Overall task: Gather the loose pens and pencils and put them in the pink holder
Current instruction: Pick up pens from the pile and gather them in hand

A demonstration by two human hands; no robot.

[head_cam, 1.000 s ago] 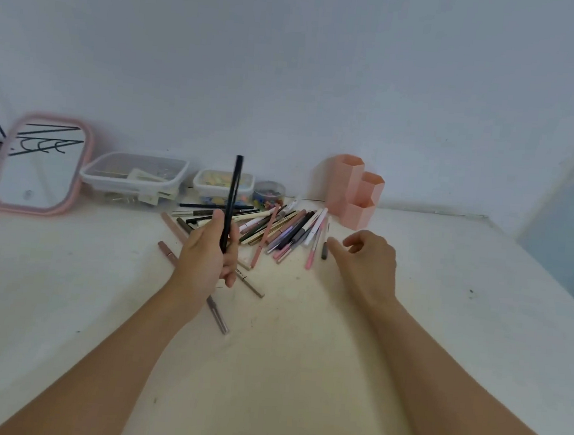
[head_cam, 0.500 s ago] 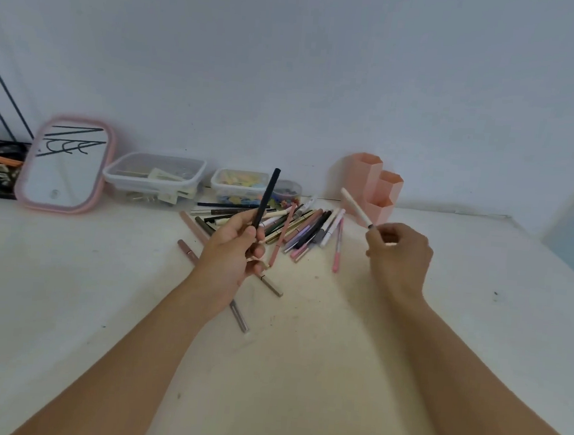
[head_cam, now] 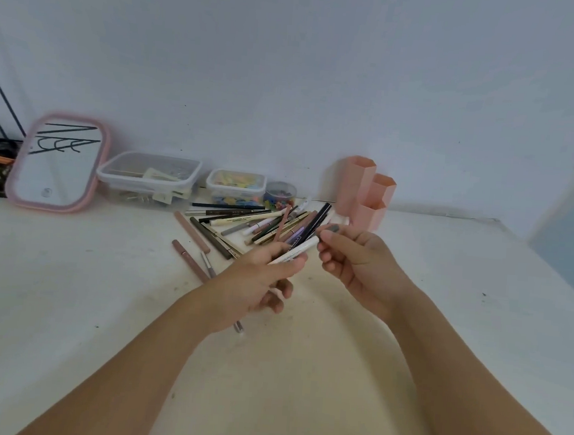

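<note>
A black pen (head_cam: 317, 221) and a white pen (head_cam: 296, 251) slant up-right together above the table. Behind them, mixed pens and pencils (head_cam: 244, 224) lie heaped. The pink holder (head_cam: 366, 192), three hexagonal tubes, stands upright by the wall.

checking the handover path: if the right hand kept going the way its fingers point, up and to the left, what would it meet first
Probably the white pen held in the left hand; the right hand has its fingertips right at that pen's tip, though depth is unclear.

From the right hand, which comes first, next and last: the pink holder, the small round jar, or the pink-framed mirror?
Measured from the right hand, head view:
1. Pink holder, just behind it, against the wall.
2. Small round jar, farther left, behind the pens.
3. Pink-framed mirror, far left, leaning on the wall.
</note>
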